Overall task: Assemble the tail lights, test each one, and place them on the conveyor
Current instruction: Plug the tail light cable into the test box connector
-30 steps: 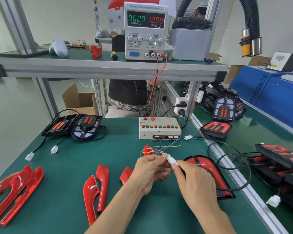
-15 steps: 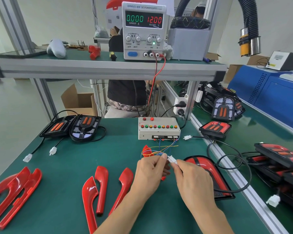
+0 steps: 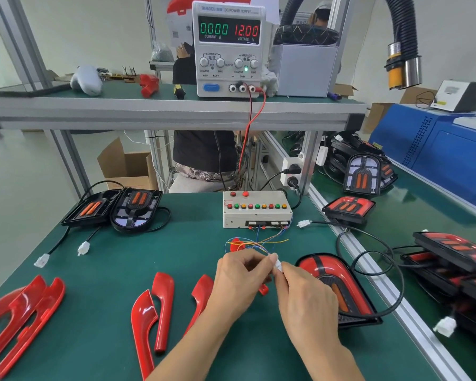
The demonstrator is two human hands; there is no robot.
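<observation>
Head view: both hands, left (image 3: 242, 279) and right (image 3: 305, 295), are pinching the white plug (image 3: 277, 264); line it up straight, then push gently.

Bright, even overhead light, soft shadows, glossy glare on red covers (image 3: 151, 312), wide-angle bending at edges.

Left grip (image 3: 241, 273), right grip (image 3: 304, 287) — fingertips pinched, meeting.

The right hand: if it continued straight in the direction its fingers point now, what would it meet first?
The right hand points up and left, at the white connector it pinches against the left hand. So it would likely meet that left hand's fingertips first, then the coloured wires; depth is uncertain.
</observation>
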